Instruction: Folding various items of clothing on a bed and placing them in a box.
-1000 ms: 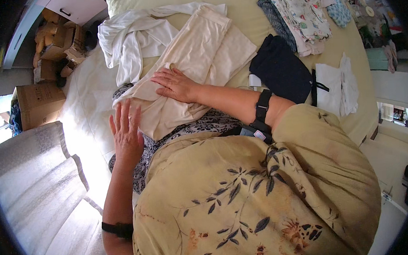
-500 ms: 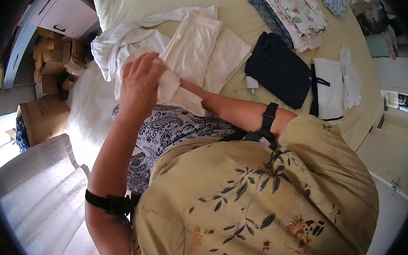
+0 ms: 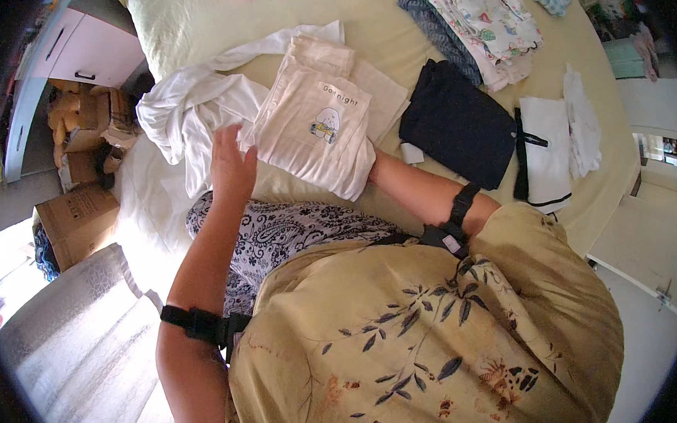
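A folded cream pajama top (image 3: pixel 291 125) with a cartoon print lies across cream trousers (image 3: pixel 382 92) on the bed. My left hand (image 3: pixel 232 162) is beside the top's left edge, thumb apart from the fingers and nothing visibly held. At the top's lower right corner, my right hand (image 3: pixel 379 170) disappears under the cloth, so its fingers are hidden. A rumpled white garment (image 3: pixel 201 115) lies just beyond my left hand.
Right of the top are folded dark navy clothing (image 3: pixel 461 122), a small white object (image 3: pixel 411 153) and white garments with black trim (image 3: pixel 546 152). Printed clothes (image 3: pixel 486 20) are stacked farther back. A cardboard box (image 3: pixel 79 219) stands left of the bed.
The cream cloth bunched between my hands now lies spread flat with its print showing. My left hand has come off it, moving lower; my right hand has shifted right, under its edge.
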A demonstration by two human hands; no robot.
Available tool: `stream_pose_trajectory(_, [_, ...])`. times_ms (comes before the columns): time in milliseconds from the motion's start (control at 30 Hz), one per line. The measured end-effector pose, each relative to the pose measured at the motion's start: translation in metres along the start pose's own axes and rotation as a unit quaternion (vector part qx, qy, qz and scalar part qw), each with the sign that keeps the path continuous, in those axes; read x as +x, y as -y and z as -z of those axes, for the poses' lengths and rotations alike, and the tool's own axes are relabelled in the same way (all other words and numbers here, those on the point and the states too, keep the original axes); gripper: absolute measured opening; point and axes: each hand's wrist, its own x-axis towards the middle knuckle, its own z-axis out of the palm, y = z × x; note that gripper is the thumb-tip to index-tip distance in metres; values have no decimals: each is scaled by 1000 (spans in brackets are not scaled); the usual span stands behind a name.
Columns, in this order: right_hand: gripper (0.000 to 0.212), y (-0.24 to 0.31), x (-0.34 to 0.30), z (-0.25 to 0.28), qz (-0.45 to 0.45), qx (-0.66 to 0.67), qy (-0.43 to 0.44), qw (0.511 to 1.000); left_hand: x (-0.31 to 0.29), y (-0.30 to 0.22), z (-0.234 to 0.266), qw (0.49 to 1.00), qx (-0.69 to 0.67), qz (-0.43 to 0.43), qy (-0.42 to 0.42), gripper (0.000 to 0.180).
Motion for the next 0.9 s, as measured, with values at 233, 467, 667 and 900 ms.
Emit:
stream_pose_trajectory(233, [56,28,-33,-17,-2,-54,-83,995,-23,35,-33,816,-447,339,136,60])
stream_pose_trajectory(467, [40,27,-19,-26,48,-344,-163,923,-13,31,-41,807,-495,308,97,67])
stream_pose_trajectory(667, [37,54,-18,-40,136,-329,-180,917,-7,20,-42,809,-474,337,82,77])
stream_pose_trajectory(900, [48,67,-10,-14,145,-391,-226,880,8,20,-60,787,-530,300,95,59])
